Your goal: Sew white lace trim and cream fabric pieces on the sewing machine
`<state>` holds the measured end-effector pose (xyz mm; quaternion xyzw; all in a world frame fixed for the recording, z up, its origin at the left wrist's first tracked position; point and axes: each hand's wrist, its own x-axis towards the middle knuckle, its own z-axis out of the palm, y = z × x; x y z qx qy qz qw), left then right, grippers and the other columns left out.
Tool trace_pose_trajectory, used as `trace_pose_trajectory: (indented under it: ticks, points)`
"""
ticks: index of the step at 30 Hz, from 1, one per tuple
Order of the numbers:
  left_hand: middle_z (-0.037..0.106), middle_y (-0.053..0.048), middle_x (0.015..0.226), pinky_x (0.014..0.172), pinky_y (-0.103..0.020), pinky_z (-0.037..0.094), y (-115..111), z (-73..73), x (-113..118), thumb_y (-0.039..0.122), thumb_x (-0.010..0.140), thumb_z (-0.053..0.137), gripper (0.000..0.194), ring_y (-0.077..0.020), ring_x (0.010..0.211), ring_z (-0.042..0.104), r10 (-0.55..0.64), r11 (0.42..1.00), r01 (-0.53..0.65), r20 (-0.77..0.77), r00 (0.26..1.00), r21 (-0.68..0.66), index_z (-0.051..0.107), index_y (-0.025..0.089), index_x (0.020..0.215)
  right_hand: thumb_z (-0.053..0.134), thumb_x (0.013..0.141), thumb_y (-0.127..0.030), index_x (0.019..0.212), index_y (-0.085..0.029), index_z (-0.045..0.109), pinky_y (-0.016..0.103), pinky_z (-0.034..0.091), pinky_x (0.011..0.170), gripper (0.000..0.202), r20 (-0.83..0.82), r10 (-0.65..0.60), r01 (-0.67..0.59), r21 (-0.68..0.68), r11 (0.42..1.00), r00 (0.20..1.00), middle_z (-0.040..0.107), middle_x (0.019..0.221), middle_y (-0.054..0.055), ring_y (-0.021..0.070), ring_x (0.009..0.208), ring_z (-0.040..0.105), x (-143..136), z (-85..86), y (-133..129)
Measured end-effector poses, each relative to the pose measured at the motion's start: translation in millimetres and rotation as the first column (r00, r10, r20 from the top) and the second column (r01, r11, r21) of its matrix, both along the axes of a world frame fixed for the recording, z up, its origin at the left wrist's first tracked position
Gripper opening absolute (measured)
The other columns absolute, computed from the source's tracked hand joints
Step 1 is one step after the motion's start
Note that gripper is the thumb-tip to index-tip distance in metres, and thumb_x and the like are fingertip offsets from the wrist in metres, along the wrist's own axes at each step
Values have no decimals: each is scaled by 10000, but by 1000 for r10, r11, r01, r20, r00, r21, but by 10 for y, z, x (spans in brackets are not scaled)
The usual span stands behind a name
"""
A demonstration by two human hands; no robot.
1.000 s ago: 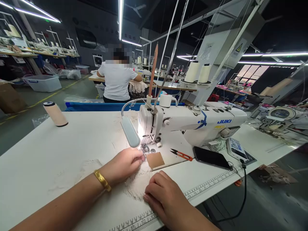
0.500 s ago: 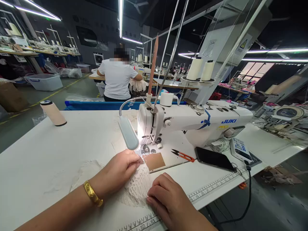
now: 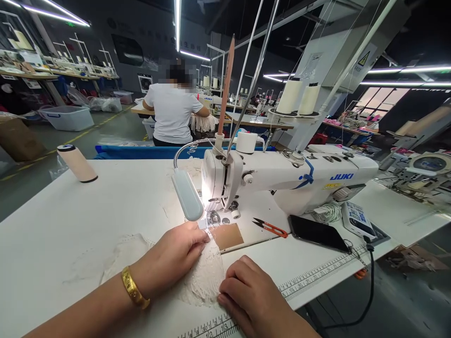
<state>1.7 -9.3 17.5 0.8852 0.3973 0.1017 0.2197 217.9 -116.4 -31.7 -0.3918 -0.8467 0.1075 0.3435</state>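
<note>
A white sewing machine (image 3: 257, 171) stands on the table, its lamp lighting the needle area. White lace fabric (image 3: 206, 281) runs from beside the presser foot (image 3: 213, 218) towards me, and more of it lies to the left behind my forearm. My left hand (image 3: 178, 249), with a gold bangle above it, is closed in a pinch on the lace just in front of the foot. At the lace's right edge, my right hand (image 3: 248, 293) has curled fingers, with thumb and forefinger closed on the border. Its fingertips are partly hidden.
Orange thread snips (image 3: 270, 227), a black phone (image 3: 319, 233) and a white boxed device (image 3: 357, 219) lie right of the needle area. A peach thread cone (image 3: 77, 163) stands at the far left. Printed ruler markings (image 3: 211, 327) follow the front edge. A co-worker (image 3: 172, 112) sits beyond the table.
The lace between my hands has shifted slightly and its ribbed folds look flatter. Both hands keep nearly the same places and grips. The view has turned a little to the left.
</note>
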Motion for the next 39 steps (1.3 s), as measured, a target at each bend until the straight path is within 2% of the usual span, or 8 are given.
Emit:
trace_pose_trajectory:
  ticks: [3,7,11,14,18,23,29,39]
  points:
    - [617,-35,901,720,-336,421,1,47,-9,277,933,431,203,-217,826,579,51,999,-50,29,998,-21,622,206,936,552,1030,-231,911,-200,511,306,384,697,130,-5,33,-33,-74,997,999,545,904,28,190,819,475,24,13,-6]
    - [589,-5,796,649,-314,391,-1,101,-21,305,912,460,127,-201,718,541,150,988,-148,47,988,-43,544,210,916,599,1034,-296,916,-211,535,308,405,717,159,-23,87,-90,-222,971,996,547,922,17,193,855,503,83,136,28]
    - [565,10,752,632,-306,370,-14,108,-15,280,908,445,88,-188,676,519,172,983,-169,28,985,-75,496,214,878,565,1048,-244,1081,-217,592,333,440,772,50,-27,72,-76,-212,974,997,573,997,38,212,913,519,109,330,217]
    - [555,19,747,632,-302,360,-25,100,-14,221,886,447,41,-178,667,508,165,983,-162,28,986,-90,486,216,876,578,1018,-149,1182,-221,610,359,461,827,182,30,44,-38,-196,980,999,584,1064,53,230,968,517,70,389,431]
    - [521,35,720,612,-300,334,-23,100,-22,150,843,452,69,-162,635,467,175,978,-173,6,985,-113,460,219,842,616,979,-111,1258,-216,618,396,487,842,298,120,8,16,-196,981,993,578,1073,67,250,965,501,-9,280,632]
    - [534,28,768,611,-304,340,-7,103,-31,114,804,473,135,-164,661,477,166,974,-164,-5,986,-153,504,213,891,604,999,-148,1345,-225,590,411,497,848,355,120,-24,41,-143,989,993,580,1082,76,260,974,486,-44,131,661]
    - [552,21,766,619,-309,354,-6,83,-36,105,807,476,223,-175,677,501,144,981,-140,23,989,-131,588,208,971,608,996,-143,1293,-207,620,404,501,842,304,145,-42,63,-141,988,989,575,1068,77,256,970,479,-57,138,640]
    - [562,-22,830,645,-300,392,-32,-31,-51,84,853,462,186,-164,725,531,32,998,-33,16,999,51,603,184,786,617,987,-137,1259,-213,641,400,501,833,283,177,-57,88,-167,982,983,560,1054,70,254,972,478,-83,175,640]
